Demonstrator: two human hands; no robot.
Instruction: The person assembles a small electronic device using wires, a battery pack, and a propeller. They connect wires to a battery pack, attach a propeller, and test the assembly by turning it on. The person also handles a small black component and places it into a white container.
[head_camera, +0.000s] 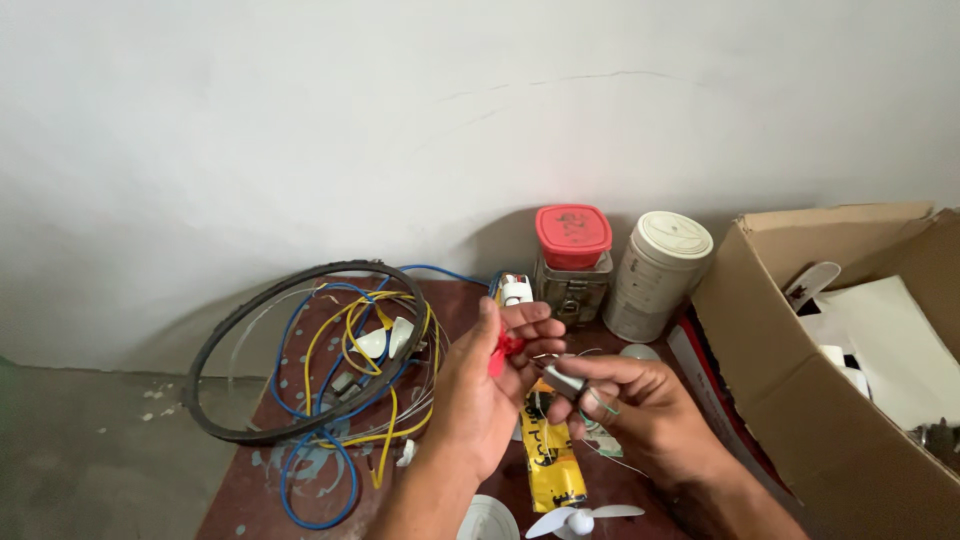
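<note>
My left hand (488, 385) is raised over a small brown table (260, 480) and pinches a small red plastic piece (505, 350) between thumb and fingers. My right hand (640, 405) sits just right of it, fingers closed on a small silver cylindrical motor (568, 383) with thin wires trailing from it. The two hands almost touch. Under them lies a yellow tube (552, 455).
A black ring (290, 350) with tangled blue and yellow wires (340, 400) lies left. A red-lidded container (573, 260) and a white jar (658, 275) stand by the wall. An open cardboard box (800, 400) is right. A white fan blade (580, 518) lies near the front edge.
</note>
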